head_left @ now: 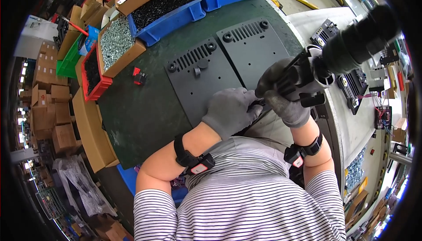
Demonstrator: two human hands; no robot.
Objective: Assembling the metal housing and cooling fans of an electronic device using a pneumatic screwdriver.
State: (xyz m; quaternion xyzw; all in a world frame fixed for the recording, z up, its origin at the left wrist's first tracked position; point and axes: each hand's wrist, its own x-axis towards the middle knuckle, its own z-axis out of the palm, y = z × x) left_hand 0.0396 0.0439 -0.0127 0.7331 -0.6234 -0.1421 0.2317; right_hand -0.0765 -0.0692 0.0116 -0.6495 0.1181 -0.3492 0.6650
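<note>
Two flat black panels [200, 87] [259, 43] lie side by side on a dark green work surface, each with a row of slots and two round feet along its far edge. My left hand [231, 111], in a grey glove, is closed at the near edge of the panels. Its fingertips meet a small dark thing too hidden to name. My gloved right hand [288, 93] is wrapped round a black power tool [303, 76], which looks like an electric screwdriver. The tool's lower end points toward my left fingertips. Small black round pieces [200, 68] rest on the left panel.
Blue bins [165, 14] of black parts stand at the far side. To the left are a cardboard box of silver screws [116, 41], a red bin [93, 74] and a small red-and-black object [139, 76]. A grey bench [351, 126] with black assemblies runs along the right.
</note>
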